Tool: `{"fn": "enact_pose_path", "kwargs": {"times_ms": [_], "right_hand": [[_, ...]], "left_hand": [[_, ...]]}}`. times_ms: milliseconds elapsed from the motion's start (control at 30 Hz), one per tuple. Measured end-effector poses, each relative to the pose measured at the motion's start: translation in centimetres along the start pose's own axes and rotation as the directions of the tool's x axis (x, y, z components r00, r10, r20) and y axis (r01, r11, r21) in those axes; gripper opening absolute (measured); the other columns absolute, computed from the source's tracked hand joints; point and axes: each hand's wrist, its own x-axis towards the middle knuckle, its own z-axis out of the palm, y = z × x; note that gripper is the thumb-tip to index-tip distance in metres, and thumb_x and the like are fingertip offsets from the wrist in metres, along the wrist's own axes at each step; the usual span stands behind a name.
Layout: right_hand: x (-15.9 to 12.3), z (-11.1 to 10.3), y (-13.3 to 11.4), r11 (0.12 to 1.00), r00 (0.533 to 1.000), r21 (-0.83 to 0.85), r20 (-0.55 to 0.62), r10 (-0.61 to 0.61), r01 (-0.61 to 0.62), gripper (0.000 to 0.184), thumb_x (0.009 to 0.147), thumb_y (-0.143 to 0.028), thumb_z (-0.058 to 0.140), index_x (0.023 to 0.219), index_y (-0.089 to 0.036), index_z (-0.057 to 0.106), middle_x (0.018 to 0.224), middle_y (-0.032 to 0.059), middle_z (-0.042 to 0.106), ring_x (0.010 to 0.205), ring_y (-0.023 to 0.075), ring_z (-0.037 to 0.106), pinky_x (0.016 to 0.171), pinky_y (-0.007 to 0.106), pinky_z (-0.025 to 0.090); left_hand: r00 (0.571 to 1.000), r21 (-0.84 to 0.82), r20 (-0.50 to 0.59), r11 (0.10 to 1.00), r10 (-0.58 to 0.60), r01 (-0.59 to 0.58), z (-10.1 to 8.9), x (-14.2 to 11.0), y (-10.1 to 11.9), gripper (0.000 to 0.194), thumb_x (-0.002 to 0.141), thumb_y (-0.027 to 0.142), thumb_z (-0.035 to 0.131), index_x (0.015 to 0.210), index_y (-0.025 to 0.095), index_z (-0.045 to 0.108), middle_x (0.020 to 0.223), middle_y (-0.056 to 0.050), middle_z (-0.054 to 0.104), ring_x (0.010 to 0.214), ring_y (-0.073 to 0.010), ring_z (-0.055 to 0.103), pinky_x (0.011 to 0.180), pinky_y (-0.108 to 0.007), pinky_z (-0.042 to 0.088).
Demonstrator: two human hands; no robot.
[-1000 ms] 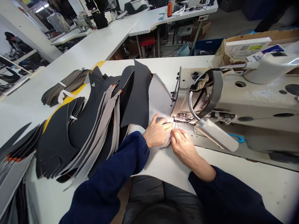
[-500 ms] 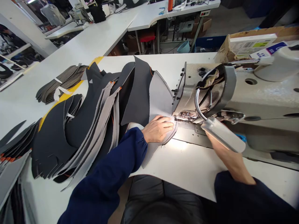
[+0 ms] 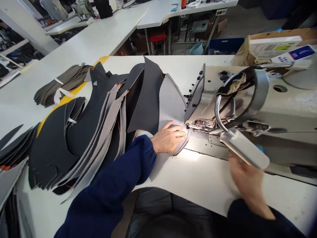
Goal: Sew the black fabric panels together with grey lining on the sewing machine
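My left hand (image 3: 168,137) lies flat on a light grey fabric panel (image 3: 170,99), fingers stretched toward the presser foot of the sewing machine (image 3: 250,105). The panel's curved lower edge reaches beside the needle area, with loose threads hanging from it. Dark grey fabric (image 3: 148,96) adjoins the panel on its left. Just below the machine's silver lamp (image 3: 244,148), my right hand (image 3: 247,181) is over the table. Motion blurs it and the lamp hides part of its fingers, so its grip is unclear. A small blue thing (image 3: 259,147) shows behind the lamp.
Stacked dark and grey cut panels (image 3: 86,132) spread left of my arm. A tied bundle of brownish-grey strips (image 3: 61,86) lies behind them, and more cut pieces (image 3: 15,165) sit at far left. A cardboard box (image 3: 244,49) with packets stands behind the machine.
My right hand has drawn back toward me from behind the lamp, and more of it shows. My left hand stays on the panel. The view has shifted slightly.
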Motion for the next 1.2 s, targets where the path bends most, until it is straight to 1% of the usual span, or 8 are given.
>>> {"fn": "enact_pose_path", "kwargs": {"times_ms": [67, 167, 233, 300, 533, 767, 1000, 1200], "right_hand": [[-1.1, 1.2, -1.1, 0.981, 0.981, -0.078, 0.089, -0.173, 0.18, 0.029, 0.085, -0.019, 0.053, 0.113, -0.017, 0.061, 0.109, 0.0141, 0.065, 0.103, 0.029, 0.061, 0.091, 0.044, 0.047], [-0.8, 3.8, -2.8, 0.859, 0.84, -0.101, 0.292, -0.457, 0.502, 0.033, 0.087, -0.01, 0.044, 0.118, -0.014, 0.056, 0.114, 0.0157, 0.063, 0.109, 0.0267, 0.058, 0.093, 0.043, 0.047], [-0.2, 5.4, -3.5, 0.783, 0.746, -0.101, 0.4, -0.533, 0.614, 0.033, 0.088, -0.007, 0.041, 0.117, -0.011, 0.056, 0.112, 0.0172, 0.062, 0.111, 0.0268, 0.055, 0.094, 0.044, 0.046], [0.1, 6.7, -3.7, 0.731, 0.697, -0.139, 0.46, -0.55, 0.668, 0.028, 0.089, -0.007, 0.04, 0.11, -0.008, 0.059, 0.103, 0.0172, 0.063, 0.109, 0.0274, 0.054, 0.095, 0.045, 0.045], [-0.6, 8.4, -4.6, 0.649, 0.725, -0.346, 0.465, -0.508, 0.677, 0.028, 0.089, -0.005, 0.036, 0.085, -0.01, 0.063, 0.099, 0.0193, 0.06, 0.101, 0.0269, 0.054, 0.09, 0.041, 0.046], [-0.4, 8.3, -5.5, 0.509, 0.681, -0.453, 0.462, -0.568, 0.732, 0.024, 0.086, -0.003, 0.042, 0.088, -0.008, 0.065, 0.093, 0.0172, 0.064, 0.095, 0.0262, 0.058, 0.092, 0.038, 0.045], [-1.7, 8.9, -7.8, 0.532, 0.732, -0.503, 0.466, -0.496, 0.681, 0.021, 0.084, -0.006, 0.044, 0.083, -0.01, 0.064, 0.09, 0.0188, 0.066, 0.091, 0.0281, 0.062, 0.085, 0.039, 0.048], [-2.1, 9.7, -6.4, 0.538, 0.738, -0.506, 0.415, -0.533, 0.674, 0.023, 0.084, -0.005, 0.044, 0.092, -0.004, 0.066, 0.1, 0.0228, 0.066, 0.1, 0.0315, 0.062, 0.088, 0.041, 0.049]], "left_hand": [[1.0, -0.001, 0.013, 1.0, -0.004, 0.004, -0.1, 0.2, 0.0, 0.034, 0.083, 0.01, 0.045, 0.107, 0.02, 0.065, 0.123, -0.003, 0.064, 0.124, -0.0226, 0.047, 0.111, -0.049, 0.023], [1.0, -0.005, 0.017, 1.0, -0.003, 0.003, -0.3, 0.4, -0.1, 0.032, 0.084, 0.012, 0.045, 0.107, 0.02, 0.066, 0.123, -0.004, 0.064, 0.124, -0.0226, 0.047, 0.111, -0.048, 0.023], [1.0, -0.019, 0.01, 1.0, 0.001, 0.0, -0.3, 0.4, -0.3, 0.031, 0.086, 0.014, 0.045, 0.108, 0.02, 0.065, 0.123, -0.003, 0.064, 0.124, -0.021, 0.047, 0.111, -0.045, 0.024], [1.0, -0.034, 0.007, 0.999, 0.005, -0.005, -0.4, 0.4, -0.5, 0.032, 0.087, 0.014, 0.044, 0.11, 0.021, 0.065, 0.123, -0.002, 0.064, 0.124, -0.0192, 0.047, 0.111, -0.043, 0.026], [0.999, -0.044, 0.032, 0.998, -0.034, 0.035, -0.5, 0.2, -0.4, 0.036, 0.088, 0.015, 0.044, 0.119, 0.021, 0.061, 0.124, -0.005, 0.063, 0.124, -0.0215, 0.048, 0.115, -0.05, 0.016], [0.999, -0.063, 0.02, 0.998, -0.026, 0.027, -0.4, 0.3, -0.3, 0.034, 0.088, 0.015, 0.043, 0.115, 0.022, 0.062, 0.12, -0.005, 0.064, 0.121, -0.0216, 0.05, 0.117, -0.056, -0.001], [0.998, -0.035, -0.024, 0.998, -0.054, 0.053, 0.5, 0.5, 0.0, 0.026, 0.092, 0.022, 0.045, 0.11, 0.021, 0.063, 0.117, -0.004, 0.066, 0.123, -0.0213, 0.049, 0.118, -0.056, -0.006], [0.998, -0.015, -0.032, 0.999, -0.049, 0.048, 0.5, 0.8, -0.5, 0.028, 0.091, 0.021, 0.045, 0.11, 0.022, 0.066, 0.119, -0.004, 0.065, 0.122, -0.0221, 0.049, 0.117, -0.058, -0.004]]}}
